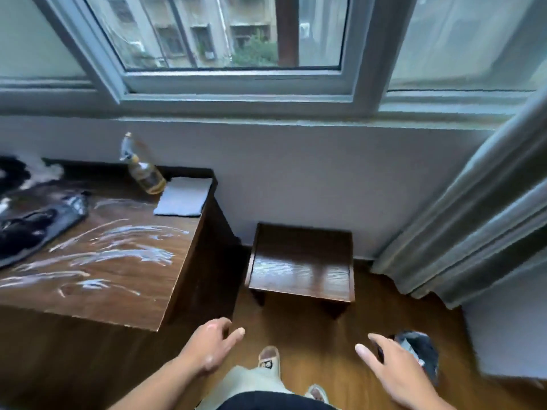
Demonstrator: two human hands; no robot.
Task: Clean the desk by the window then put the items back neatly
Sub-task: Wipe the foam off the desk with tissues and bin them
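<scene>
Wooden desk (133, 291) lies left of both relaxed hands (211, 347) (390, 369).

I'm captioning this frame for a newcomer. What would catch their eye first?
The white streaks smeared across the wooden desk on the left stand out first. At the desk's far corner a spray bottle stands beside a folded grey cloth. Low in front, the left hand and right hand hang open over the floor and hold nothing.

No lettering can be read anywhere, and the spray bottle (145, 174) on the desk (124, 291) is too blurred.
</scene>
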